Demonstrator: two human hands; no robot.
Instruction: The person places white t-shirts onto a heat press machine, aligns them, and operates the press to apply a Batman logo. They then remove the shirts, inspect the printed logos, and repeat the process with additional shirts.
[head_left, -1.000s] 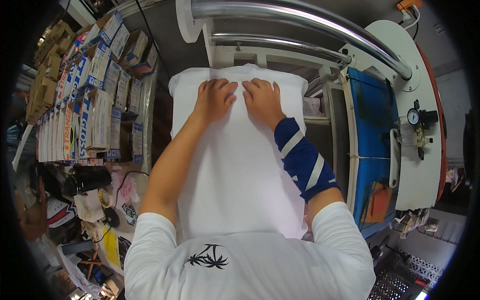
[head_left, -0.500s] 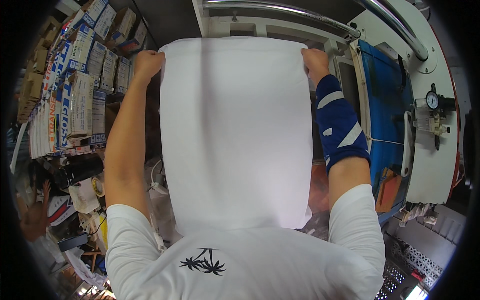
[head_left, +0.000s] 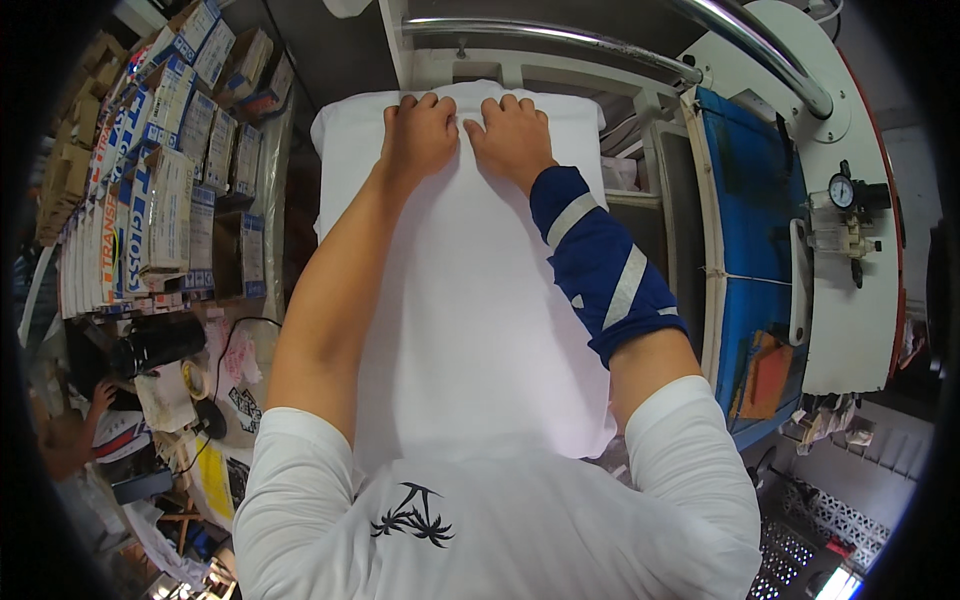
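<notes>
A white cloth (head_left: pixel 480 300), which looks like a garment, lies stretched in front of me over a flat board that it hides. My left hand (head_left: pixel 420 135) rests on it close to the far end, left of the middle, fingers bent forward and slightly apart. Just to its right, my right hand (head_left: pixel 510 140) lies on the same cloth with its fingers spread and its thumb toward the left hand. A small gap separates the two thumbs. The fingertips are partly hidden from above. A dark blue sleeve with pale stripes (head_left: pixel 605 265) covers my right forearm.
Stacked cardboard boxes (head_left: pixel 165 180) rise at the left. Chrome bars (head_left: pixel 560 32) cross behind the cloth. On the right are a blue framed panel (head_left: pixel 750 230) and a white machine panel with a pressure gauge (head_left: pixel 842 190). Another person's hand (head_left: pixel 102 395) shows at the far left.
Both hands have left the cloth's far corners and come inward to the middle of its far end. The cloth's upper sides now sit looser and more wrinkled.
</notes>
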